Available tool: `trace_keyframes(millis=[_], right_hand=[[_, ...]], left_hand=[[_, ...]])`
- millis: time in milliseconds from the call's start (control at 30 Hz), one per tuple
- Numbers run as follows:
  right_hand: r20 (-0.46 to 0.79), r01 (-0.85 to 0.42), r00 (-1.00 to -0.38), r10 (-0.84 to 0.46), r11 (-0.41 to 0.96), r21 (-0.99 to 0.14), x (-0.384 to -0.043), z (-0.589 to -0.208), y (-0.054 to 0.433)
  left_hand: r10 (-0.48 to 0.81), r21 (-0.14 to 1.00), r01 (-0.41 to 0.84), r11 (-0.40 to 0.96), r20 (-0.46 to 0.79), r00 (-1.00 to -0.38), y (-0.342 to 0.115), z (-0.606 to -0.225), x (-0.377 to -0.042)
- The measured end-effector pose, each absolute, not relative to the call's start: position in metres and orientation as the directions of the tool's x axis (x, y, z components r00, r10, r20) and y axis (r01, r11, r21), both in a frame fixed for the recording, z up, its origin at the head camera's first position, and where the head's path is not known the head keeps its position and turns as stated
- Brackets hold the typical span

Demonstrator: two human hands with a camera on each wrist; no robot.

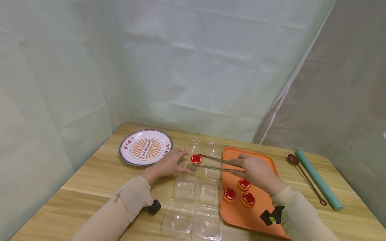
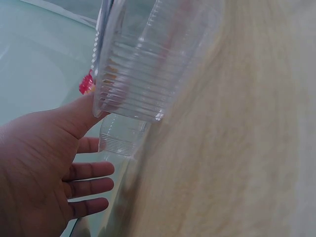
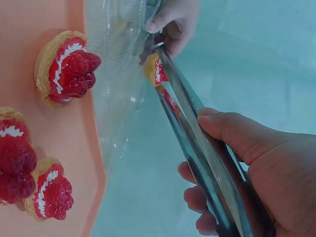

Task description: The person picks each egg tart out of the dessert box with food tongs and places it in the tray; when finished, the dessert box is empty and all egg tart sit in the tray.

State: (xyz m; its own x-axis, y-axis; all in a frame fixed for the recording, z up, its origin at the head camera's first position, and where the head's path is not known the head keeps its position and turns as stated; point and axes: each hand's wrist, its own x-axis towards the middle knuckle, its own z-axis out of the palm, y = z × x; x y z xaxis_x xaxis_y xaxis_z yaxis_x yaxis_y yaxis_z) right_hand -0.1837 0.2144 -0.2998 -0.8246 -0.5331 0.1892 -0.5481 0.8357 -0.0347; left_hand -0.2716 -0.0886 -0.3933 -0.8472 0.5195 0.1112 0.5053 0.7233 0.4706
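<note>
My right hand (image 1: 256, 170) grips metal tongs (image 1: 220, 161), their tips at either side of a small red-topped fruit tart (image 1: 196, 159). That tart is over the farther clear plastic box (image 1: 212, 147). Spread beside this box, my left hand (image 1: 169, 163) has its thumb and fingers on either side of the box's left edge. In the left wrist view the fingers (image 2: 91, 187) are straight, and the thumb is partly hidden behind a clear ribbed box wall (image 2: 133, 84). Three similar tarts (image 3: 69, 69) sit on the orange tray (image 1: 250, 217) below my right hand.
Nearer me lies another clear plastic box (image 1: 186, 188) with several compartments, left of the tray. A white plate (image 1: 128, 155) with a printed sunburst stands at the back left. On the right are a brown long-handled spoon (image 1: 310, 182) and a teal roll (image 1: 318, 179).
</note>
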Motion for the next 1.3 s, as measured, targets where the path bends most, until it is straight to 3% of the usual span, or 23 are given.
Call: trace_keyframes(millis=[233, 567, 1067, 1300], right_hand=[[0.277, -0.539, -0.811, -0.516, 0.842, -0.009, -0.174, -0.298, 0.226], [0.296, -0.505, -0.831, -0.470, 0.862, -0.049, -0.158, -0.296, 0.244], [0.443, -0.536, -0.760, -0.476, 0.844, -0.011, -0.137, -0.300, 0.270], [0.426, -0.484, -0.799, -0.425, 0.874, -0.035, -0.125, -0.306, 0.283]], left_hand=[[0.514, 0.478, 0.493, 0.727, 0.097, -0.852, -0.089, -0.394, -0.272], [0.517, 0.483, 0.495, 0.722, 0.097, -0.850, -0.089, -0.394, -0.274], [0.529, 0.462, 0.519, 0.719, 0.120, -0.840, -0.090, -0.395, -0.274], [0.530, 0.467, 0.516, 0.718, 0.115, -0.840, -0.090, -0.396, -0.274]])
